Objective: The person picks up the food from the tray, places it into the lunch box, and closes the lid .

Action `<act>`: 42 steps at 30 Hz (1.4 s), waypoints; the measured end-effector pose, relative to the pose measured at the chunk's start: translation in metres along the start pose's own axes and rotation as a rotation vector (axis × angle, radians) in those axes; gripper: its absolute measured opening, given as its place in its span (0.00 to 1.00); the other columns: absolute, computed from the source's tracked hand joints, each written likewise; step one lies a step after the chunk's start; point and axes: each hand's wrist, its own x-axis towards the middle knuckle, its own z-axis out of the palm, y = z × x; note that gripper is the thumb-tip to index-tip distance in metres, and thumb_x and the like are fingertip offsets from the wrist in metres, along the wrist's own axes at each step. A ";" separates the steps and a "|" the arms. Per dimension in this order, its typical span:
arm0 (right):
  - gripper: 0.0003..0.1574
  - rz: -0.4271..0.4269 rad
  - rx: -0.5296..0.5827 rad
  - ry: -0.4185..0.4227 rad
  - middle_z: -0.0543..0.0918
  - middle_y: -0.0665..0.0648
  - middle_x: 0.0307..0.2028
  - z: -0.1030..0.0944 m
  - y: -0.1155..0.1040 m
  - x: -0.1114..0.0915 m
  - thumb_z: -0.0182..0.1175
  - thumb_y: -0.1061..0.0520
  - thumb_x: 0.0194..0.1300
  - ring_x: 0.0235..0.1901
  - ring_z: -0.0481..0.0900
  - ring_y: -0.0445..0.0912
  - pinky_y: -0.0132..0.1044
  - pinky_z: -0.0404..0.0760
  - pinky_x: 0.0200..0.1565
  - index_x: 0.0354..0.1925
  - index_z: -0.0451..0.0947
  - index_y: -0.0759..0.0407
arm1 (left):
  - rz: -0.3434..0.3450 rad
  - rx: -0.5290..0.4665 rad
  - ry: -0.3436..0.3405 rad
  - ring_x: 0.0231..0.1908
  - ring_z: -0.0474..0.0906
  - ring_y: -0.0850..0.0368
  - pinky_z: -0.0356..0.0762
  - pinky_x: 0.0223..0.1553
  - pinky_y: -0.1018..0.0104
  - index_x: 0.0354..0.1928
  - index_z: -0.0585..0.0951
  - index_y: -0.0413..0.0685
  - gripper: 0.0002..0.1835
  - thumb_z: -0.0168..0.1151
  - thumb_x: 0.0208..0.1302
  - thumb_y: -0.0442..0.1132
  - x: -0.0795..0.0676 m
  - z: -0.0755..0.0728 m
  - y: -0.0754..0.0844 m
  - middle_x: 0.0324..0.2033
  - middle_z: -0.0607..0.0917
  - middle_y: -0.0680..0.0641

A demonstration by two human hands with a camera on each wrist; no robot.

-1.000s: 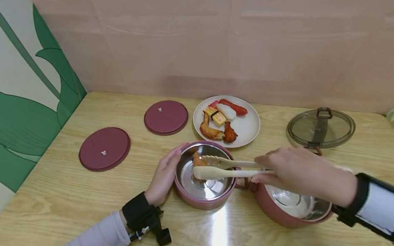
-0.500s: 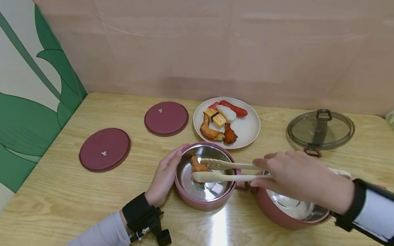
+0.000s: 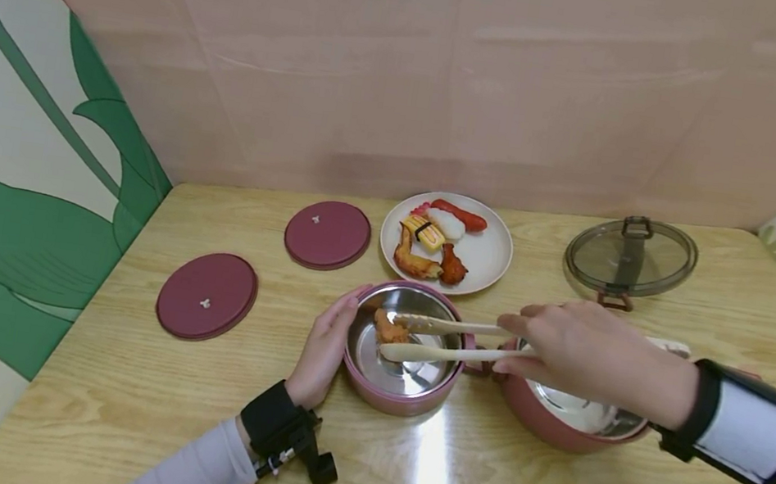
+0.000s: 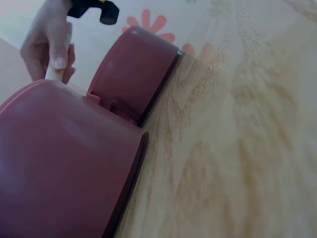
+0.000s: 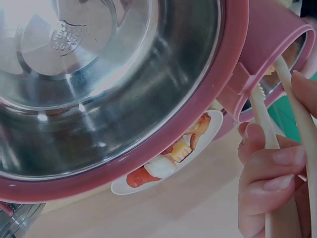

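Note:
My right hand (image 3: 567, 342) holds cream-coloured tongs (image 3: 447, 354) by their arms, reaching over the right pot. Their spread tips are inside the left pink pot (image 3: 395, 404), with a steel interior. At the tips lies a piece of fried chicken (image 3: 388, 327), golden brown, low in that pot. My left hand (image 3: 325, 341) rests along the left outer wall of the same pot, fingers extended toward the rim. In the right wrist view, fingers and thumb grip the tongs (image 5: 270, 124). The left wrist view shows the pot wall (image 4: 59, 148) up close; the left hand is out of that frame.
A second pink pot (image 3: 555, 431) stands to the right, partly beneath the right hand. Behind is a white plate (image 3: 490, 260) of food pieces. Two maroon lids (image 3: 207, 283) lie at left, and a clear lid (image 3: 661, 260) stands at back right.
The tongs' tips have spread slightly apart around the fried chicken, which has shifted a little within the pot. My left hand stays against the pot wall.

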 end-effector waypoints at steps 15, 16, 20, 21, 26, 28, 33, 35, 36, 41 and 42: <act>0.24 -0.014 -0.065 0.072 0.78 0.46 0.26 0.004 0.002 -0.006 0.67 0.38 0.57 0.20 0.74 0.39 0.32 0.69 0.15 0.43 0.82 0.53 | -0.009 0.014 0.009 0.71 0.57 0.53 0.51 0.73 0.57 0.70 0.66 0.43 0.25 0.39 0.78 0.46 -0.001 0.001 -0.002 0.69 0.68 0.44; 0.25 -0.009 -0.067 0.070 0.79 0.47 0.26 0.003 0.003 -0.007 0.67 0.38 0.57 0.20 0.74 0.39 0.32 0.68 0.15 0.44 0.82 0.53 | -0.008 0.013 0.009 0.71 0.57 0.53 0.51 0.73 0.57 0.70 0.66 0.43 0.25 0.39 0.79 0.46 -0.001 0.001 -0.002 0.69 0.68 0.44; 0.27 0.002 -0.072 0.046 0.82 0.50 0.31 -0.001 0.005 -0.009 0.67 0.37 0.57 0.20 0.74 0.39 0.32 0.68 0.15 0.46 0.82 0.53 | -0.002 0.008 0.007 0.71 0.57 0.53 0.51 0.73 0.57 0.70 0.65 0.42 0.24 0.39 0.79 0.45 -0.001 0.001 -0.001 0.69 0.68 0.43; 0.27 0.005 -0.074 0.039 0.83 0.51 0.32 -0.002 0.006 -0.010 0.67 0.37 0.57 0.20 0.74 0.39 0.32 0.68 0.15 0.47 0.82 0.53 | -0.001 0.008 0.007 0.71 0.57 0.53 0.51 0.73 0.57 0.70 0.66 0.42 0.24 0.39 0.79 0.45 -0.001 0.001 0.000 0.69 0.68 0.43; 0.27 -0.004 -0.075 0.040 0.83 0.51 0.33 -0.006 0.010 -0.014 0.67 0.37 0.57 0.17 0.70 0.36 0.31 0.69 0.15 0.47 0.83 0.53 | -0.003 0.008 0.000 0.71 0.57 0.53 0.50 0.73 0.57 0.70 0.66 0.43 0.25 0.39 0.79 0.46 -0.001 0.000 0.000 0.69 0.68 0.44; 0.27 -0.012 -0.076 0.053 0.83 0.50 0.33 -0.007 0.012 -0.016 0.67 0.37 0.56 0.16 0.69 0.35 0.31 0.69 0.15 0.47 0.83 0.53 | -0.004 0.009 -0.002 0.71 0.56 0.53 0.50 0.73 0.57 0.70 0.66 0.43 0.25 0.39 0.79 0.46 -0.001 0.000 0.000 0.69 0.68 0.44; 0.27 -0.028 -0.104 0.084 0.83 0.49 0.33 -0.011 0.017 -0.022 0.69 0.37 0.55 0.19 0.76 0.41 0.38 0.77 0.19 0.46 0.83 0.53 | -0.004 0.013 0.000 0.71 0.56 0.53 0.50 0.73 0.56 0.70 0.65 0.42 0.25 0.38 0.79 0.46 -0.001 0.000 0.001 0.69 0.67 0.43; 0.28 -0.015 -0.096 0.071 0.85 0.50 0.36 -0.014 0.020 -0.023 0.68 0.37 0.55 0.20 0.79 0.43 0.42 0.80 0.22 0.48 0.83 0.52 | -0.003 0.015 0.001 0.71 0.57 0.53 0.51 0.73 0.57 0.70 0.65 0.42 0.25 0.39 0.79 0.46 -0.001 0.000 0.001 0.69 0.67 0.43; 0.29 0.000 -0.083 0.059 0.85 0.51 0.37 -0.015 0.021 -0.024 0.68 0.38 0.55 0.20 0.79 0.43 0.43 0.81 0.23 0.49 0.83 0.52 | -0.001 0.016 0.000 0.71 0.56 0.53 0.51 0.73 0.57 0.70 0.65 0.42 0.25 0.39 0.79 0.46 -0.001 0.000 0.001 0.69 0.67 0.43; 0.32 0.069 -0.033 0.023 0.86 0.56 0.44 -0.021 0.028 -0.029 0.69 0.38 0.55 0.20 0.80 0.42 0.46 0.82 0.26 0.52 0.82 0.54 | -0.007 0.018 -0.002 0.72 0.56 0.53 0.50 0.73 0.56 0.71 0.65 0.43 0.25 0.38 0.79 0.46 -0.001 -0.001 0.001 0.69 0.67 0.44; 0.32 0.081 -0.026 0.022 0.86 0.58 0.45 -0.022 0.029 -0.030 0.69 0.38 0.55 0.21 0.81 0.43 0.48 0.83 0.27 0.53 0.81 0.54 | -0.011 0.018 -0.003 0.72 0.56 0.53 0.50 0.73 0.56 0.71 0.65 0.43 0.25 0.38 0.79 0.46 -0.001 -0.001 0.001 0.69 0.67 0.44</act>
